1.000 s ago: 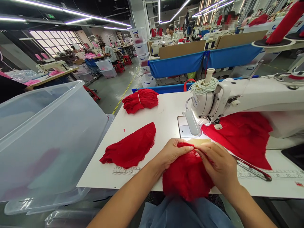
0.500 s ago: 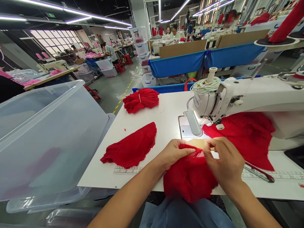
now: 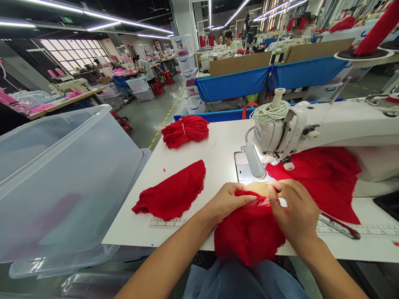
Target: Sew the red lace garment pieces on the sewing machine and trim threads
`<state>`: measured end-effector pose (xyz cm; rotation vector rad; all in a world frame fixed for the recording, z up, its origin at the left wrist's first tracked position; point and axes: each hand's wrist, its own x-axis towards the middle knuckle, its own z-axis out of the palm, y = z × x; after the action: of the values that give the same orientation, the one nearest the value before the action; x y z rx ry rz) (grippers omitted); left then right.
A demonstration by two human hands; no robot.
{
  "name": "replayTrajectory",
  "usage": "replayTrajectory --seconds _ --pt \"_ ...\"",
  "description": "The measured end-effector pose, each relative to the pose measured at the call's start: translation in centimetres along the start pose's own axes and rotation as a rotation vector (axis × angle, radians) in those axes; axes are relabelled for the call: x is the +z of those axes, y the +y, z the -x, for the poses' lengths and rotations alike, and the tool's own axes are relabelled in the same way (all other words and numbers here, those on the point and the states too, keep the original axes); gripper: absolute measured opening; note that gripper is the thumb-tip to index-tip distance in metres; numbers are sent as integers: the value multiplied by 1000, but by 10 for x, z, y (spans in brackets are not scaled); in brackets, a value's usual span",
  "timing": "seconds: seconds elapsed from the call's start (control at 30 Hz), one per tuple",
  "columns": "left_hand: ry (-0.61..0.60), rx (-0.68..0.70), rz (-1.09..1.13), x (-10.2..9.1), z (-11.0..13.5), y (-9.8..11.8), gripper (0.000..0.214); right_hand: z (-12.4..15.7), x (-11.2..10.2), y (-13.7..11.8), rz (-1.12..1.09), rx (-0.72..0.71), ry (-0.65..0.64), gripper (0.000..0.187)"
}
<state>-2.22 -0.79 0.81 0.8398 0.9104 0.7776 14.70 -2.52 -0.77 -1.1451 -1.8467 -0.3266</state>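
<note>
My left hand (image 3: 229, 200) and my right hand (image 3: 296, 214) both pinch the upper edge of a red mesh fabric piece (image 3: 247, 232) that hangs over the front edge of the white sewing table (image 3: 218, 158). The fingertips lie a few centimetres apart, just in front of the presser foot of the white sewing machine (image 3: 324, 124). More red fabric (image 3: 324, 178) lies under the machine arm to the right. A flat red piece (image 3: 174, 193) sits left of my hands, and a tied bundle of red pieces (image 3: 185, 131) lies at the far left of the table.
A large clear plastic bin (image 3: 62, 178) stands tilted at the left. Scissors (image 3: 339, 226) lie on the table right of my right hand. A ruler strip (image 3: 166, 224) runs along the table's front edge. Other workers sit at stations behind blue dividers (image 3: 268, 79).
My right hand slid rightward along the fabric edge, widening the gap to the left hand, then shifted back slightly. The left hand kept its pinch in place.
</note>
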Motion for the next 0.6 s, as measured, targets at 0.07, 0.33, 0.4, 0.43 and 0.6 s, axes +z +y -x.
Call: replayTrajectory --seconds 0.07,0.33,0.4,0.43,0.6 --pt "4 -10 10 0 -1 0 35 2 -2 2 -139 69 -17 11" --pt "-26 27 -18 2 0 -1 37 2 2 -7 -56 -1 -165 12" --pt "-13 36 -61 2 1 -1 39 -1 2 -5 37 -73 -99 16" --pt "-1 37 -83 1 1 -1 39 -3 1 -4 49 -74 -49 16" --pt "42 -12 -37 -1 0 -2 40 -8 -20 -2 -252 204 25 19"
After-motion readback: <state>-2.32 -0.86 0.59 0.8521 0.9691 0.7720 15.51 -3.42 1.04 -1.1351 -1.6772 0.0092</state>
